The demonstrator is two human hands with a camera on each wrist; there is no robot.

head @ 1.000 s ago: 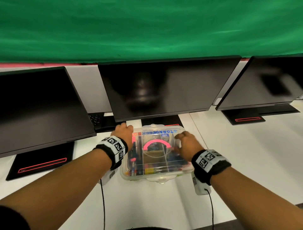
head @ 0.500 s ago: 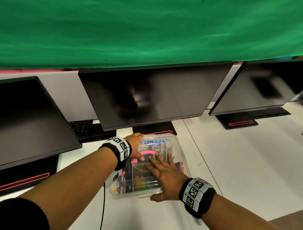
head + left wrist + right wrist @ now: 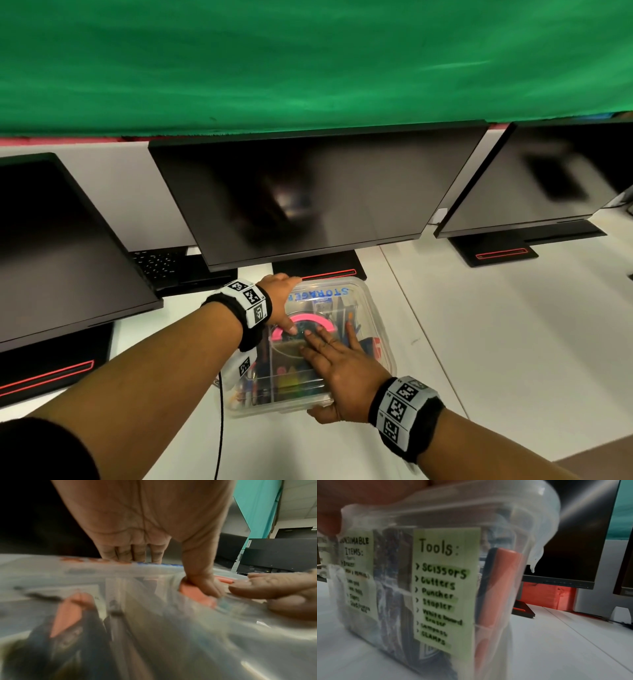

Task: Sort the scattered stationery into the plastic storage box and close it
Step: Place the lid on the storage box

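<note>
The clear plastic storage box [image 3: 378, 330] sits on the white desk with its lid on and stationery visible through the plastic. My left hand [image 3: 279, 298] is at the far left corner. Its fingers [image 3: 135, 553] hook over the far edge of the box [image 3: 154, 628], and its thumb presses the pink handle [image 3: 310, 318]. My right hand [image 3: 339, 366] lies flat on the lid with straight fingers, and its thumb rests at the near rim. The right wrist view shows the box [image 3: 488, 513] from the side with green labels [image 3: 447, 585] reading "Tools".
Three dark monitors stand behind the box: middle [image 3: 308, 198], left [image 3: 61, 257], right [image 3: 548, 178]. The middle monitor's base [image 3: 329, 272] is just beyond the box, and a keyboard [image 3: 161, 263] lies at the back left. A black cable [image 3: 221, 428] hangs off my left wrist.
My right hand moved from the lid's right side to lie flat across its near half. My left thumb came onto the pink handle. The box sits slightly turned.
</note>
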